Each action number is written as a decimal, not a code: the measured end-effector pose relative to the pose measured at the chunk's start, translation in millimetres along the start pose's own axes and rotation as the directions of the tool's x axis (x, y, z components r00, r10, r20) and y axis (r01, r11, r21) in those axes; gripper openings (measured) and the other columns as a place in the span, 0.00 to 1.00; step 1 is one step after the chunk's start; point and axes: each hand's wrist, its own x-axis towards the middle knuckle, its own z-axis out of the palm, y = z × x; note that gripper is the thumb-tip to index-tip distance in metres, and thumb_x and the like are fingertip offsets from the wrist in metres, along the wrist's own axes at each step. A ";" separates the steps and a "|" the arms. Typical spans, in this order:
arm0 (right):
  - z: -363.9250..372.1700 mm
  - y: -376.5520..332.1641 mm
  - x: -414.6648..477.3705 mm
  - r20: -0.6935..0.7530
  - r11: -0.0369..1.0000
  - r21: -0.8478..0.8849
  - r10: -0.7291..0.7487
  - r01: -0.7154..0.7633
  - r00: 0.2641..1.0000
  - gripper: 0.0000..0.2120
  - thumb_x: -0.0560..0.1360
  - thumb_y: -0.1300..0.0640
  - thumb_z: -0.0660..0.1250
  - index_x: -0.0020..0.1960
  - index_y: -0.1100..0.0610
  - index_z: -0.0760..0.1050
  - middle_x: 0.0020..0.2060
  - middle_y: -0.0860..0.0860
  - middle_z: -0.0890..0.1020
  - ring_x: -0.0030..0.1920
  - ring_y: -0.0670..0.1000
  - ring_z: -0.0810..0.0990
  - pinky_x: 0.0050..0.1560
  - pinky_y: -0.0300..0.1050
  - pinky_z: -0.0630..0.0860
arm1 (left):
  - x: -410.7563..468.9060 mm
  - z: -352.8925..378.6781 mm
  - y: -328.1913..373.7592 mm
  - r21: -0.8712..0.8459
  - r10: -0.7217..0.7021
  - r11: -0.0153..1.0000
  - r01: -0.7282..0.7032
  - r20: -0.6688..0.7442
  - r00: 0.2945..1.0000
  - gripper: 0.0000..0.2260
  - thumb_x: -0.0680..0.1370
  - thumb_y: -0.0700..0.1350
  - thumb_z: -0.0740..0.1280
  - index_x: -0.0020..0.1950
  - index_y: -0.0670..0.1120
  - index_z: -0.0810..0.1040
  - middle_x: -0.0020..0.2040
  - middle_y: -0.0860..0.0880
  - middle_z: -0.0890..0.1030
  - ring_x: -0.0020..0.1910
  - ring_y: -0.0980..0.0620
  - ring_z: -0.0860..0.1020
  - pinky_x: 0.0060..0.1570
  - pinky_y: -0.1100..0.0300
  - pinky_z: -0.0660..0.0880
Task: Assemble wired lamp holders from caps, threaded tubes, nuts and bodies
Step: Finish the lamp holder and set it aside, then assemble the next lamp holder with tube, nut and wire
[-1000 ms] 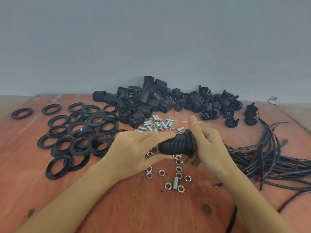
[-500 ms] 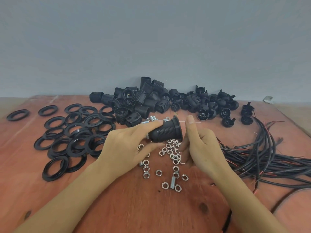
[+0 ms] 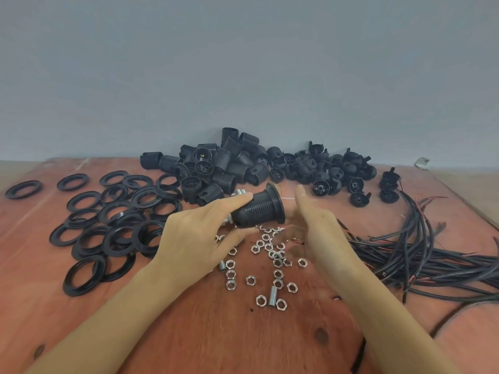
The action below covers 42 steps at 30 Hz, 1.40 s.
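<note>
The left hand (image 3: 194, 238) grips a black threaded lamp holder body (image 3: 259, 209) between thumb and fingers, its flange pointing to 3 o'clock, above loose nuts (image 3: 272, 255) on the wooden table (image 3: 243, 333). The right hand (image 3: 321, 233) is just beside the flange at 3 o'clock, its fingers loose and blurred, with nothing visibly held. Rings (image 3: 113, 225) lie at 9 o'clock and cables (image 3: 421, 255) at 3 o'clock.

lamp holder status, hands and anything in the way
left hand grips lamp holder in air. right hand open beside its flange. loose nuts below, nothing blocking.
</note>
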 end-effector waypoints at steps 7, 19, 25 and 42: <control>0.6 0.9 -1.4 -0.005 0.999 0.025 -0.039 0.039 0.999 0.26 0.74 0.33 0.59 0.42 0.52 0.86 0.40 0.48 0.86 0.35 0.48 0.80 0.35 0.44 0.77 | 1.1 -0.4 -1.2 0.038 0.015 0.999 -0.014 -0.023 1.000 0.20 0.77 0.56 0.67 0.63 0.47 0.73 0.51 0.50 0.85 0.43 0.56 0.76 0.43 0.72 0.69; 24.9 3.8 -15.0 0.111 0.986 0.071 -0.161 0.153 0.981 0.18 0.73 0.50 0.74 0.59 0.57 0.80 0.50 0.56 0.85 0.53 0.59 0.84 0.48 0.49 0.81 | 4.4 -2.6 15.2 0.010 0.025 1.000 -0.025 -0.065 0.998 0.20 0.78 0.56 0.67 0.64 0.45 0.78 0.49 0.50 0.85 0.39 0.57 0.81 0.36 0.64 0.76; -3.1 -50.7 -6.8 -0.094 0.784 0.612 -0.057 0.103 0.994 0.17 0.76 0.48 0.67 0.52 0.62 0.77 0.40 0.55 0.83 0.39 0.54 0.85 0.43 0.52 0.83 | 5.6 -8.1 24.2 -0.211 0.012 0.977 -0.021 -0.041 0.999 0.23 0.82 0.54 0.58 0.73 0.43 0.67 0.45 0.66 0.78 0.26 0.55 0.78 0.25 0.59 0.74; -222.6 -26.7 121.5 -0.637 0.735 -0.613 -0.244 -0.288 0.732 0.30 0.78 0.64 0.63 0.77 0.63 0.55 0.70 0.65 0.68 0.68 0.64 0.70 0.62 0.52 0.70 | 0.6 -3.5 28.1 -0.224 0.075 0.973 -0.062 0.052 0.996 0.22 0.84 0.52 0.54 0.52 0.41 0.84 0.42 0.52 0.83 0.31 0.54 0.79 0.25 0.56 0.75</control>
